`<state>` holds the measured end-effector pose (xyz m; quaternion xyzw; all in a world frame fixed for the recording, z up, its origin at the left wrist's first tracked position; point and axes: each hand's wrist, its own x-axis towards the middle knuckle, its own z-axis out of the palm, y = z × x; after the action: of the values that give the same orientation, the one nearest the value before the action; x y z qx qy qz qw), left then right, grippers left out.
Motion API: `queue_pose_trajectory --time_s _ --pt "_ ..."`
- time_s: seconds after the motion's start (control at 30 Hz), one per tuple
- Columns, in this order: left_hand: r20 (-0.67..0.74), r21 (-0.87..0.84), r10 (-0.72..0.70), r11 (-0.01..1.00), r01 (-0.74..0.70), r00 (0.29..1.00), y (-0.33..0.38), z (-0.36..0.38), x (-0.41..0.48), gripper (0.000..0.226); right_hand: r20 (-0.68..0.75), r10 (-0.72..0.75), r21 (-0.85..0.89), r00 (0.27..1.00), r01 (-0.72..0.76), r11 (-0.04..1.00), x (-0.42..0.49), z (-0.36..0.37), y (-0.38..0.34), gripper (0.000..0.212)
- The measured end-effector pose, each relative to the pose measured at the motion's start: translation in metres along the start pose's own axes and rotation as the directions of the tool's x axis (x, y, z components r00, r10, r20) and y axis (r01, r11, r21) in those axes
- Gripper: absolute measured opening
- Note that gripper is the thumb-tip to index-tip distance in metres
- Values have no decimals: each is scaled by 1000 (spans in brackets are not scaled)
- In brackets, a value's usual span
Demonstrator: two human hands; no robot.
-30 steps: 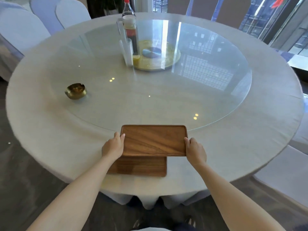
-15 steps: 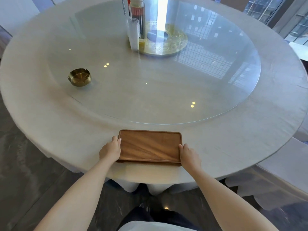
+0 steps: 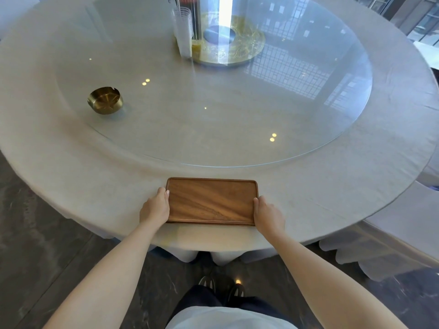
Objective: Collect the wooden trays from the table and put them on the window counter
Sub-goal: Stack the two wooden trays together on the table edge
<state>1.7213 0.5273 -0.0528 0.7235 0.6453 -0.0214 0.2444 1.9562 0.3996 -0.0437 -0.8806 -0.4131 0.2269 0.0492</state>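
A dark wooden tray [image 3: 211,201] lies flat near the front edge of the round cloth-covered table [image 3: 95,176]. It covers the second tray beneath it, which is hidden from view. My left hand [image 3: 154,207] grips the tray's left short edge, thumb on the rim. My right hand [image 3: 268,213] grips the right short edge the same way. Both arms reach in from the bottom of the head view.
A round glass turntable [image 3: 308,129] covers the table's middle, bearing a brass ashtray [image 3: 105,100] at left and bottles with a glass [image 3: 184,32] by the gold centre disc [image 3: 228,41]. White-covered chairs [image 3: 403,224] stand at right. Windows are at the far right.
The upper tray has been slid back toward me over the lower one, so the two are stacked in line and the lower one is hidden. My view has tilted downward.
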Motion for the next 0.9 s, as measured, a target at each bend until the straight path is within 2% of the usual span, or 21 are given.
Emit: queue_pose_trajectory --time_s 0.37,0.47,0.63,0.83,0.9 --pt "-1 -53 8 999 -8 1000 -5 2 1 30 19 3 -7 1000 -3 1000 -6 -3 -2 36" --pt "11 -16 -8 1000 9 1000 -5 -2 2 41 42 59 51 997 -61 997 -6 -7 -3 33" --pt "131 2 -50 999 51 990 -8 -5 9 58 41 134 172 990 -139 975 -4 -9 -7 49" --pt "230 -177 -103 973 145 968 -6 -4 12 77 91 188 284 978 -206 936 -4 -8 -15 55" --pt "238 -175 -110 972 154 965 -5 -4 13 81 128 183 311 975 -215 926 -2 -8 -14 57"
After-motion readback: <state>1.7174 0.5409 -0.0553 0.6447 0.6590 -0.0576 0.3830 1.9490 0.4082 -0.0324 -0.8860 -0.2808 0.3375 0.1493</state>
